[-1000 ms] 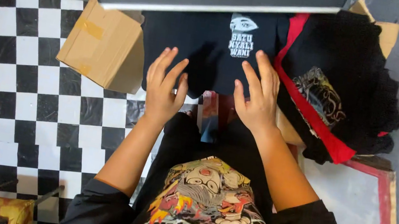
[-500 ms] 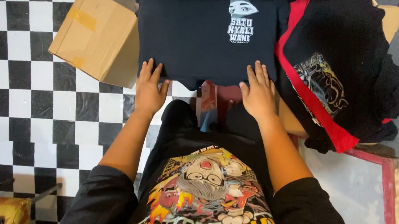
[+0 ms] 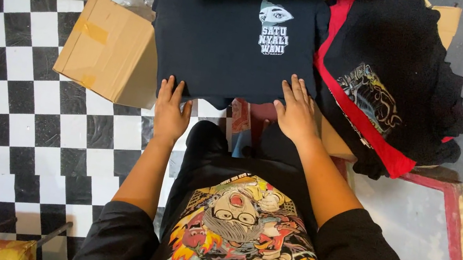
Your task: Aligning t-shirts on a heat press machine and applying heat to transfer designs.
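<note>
A black-and-white checkered floor [image 3: 15,112] fills the left of the frame. At upper centre a dark navy shirt [image 3: 227,41] with a white print lies flat. A pile of black and red garments [image 3: 396,82] sits at upper right, a cardboard box [image 3: 109,56] at upper left. The left hand [image 3: 170,112] and right hand [image 3: 296,111] press flat on the shirt's lower edge, fingers spread, gripping nothing.
</note>
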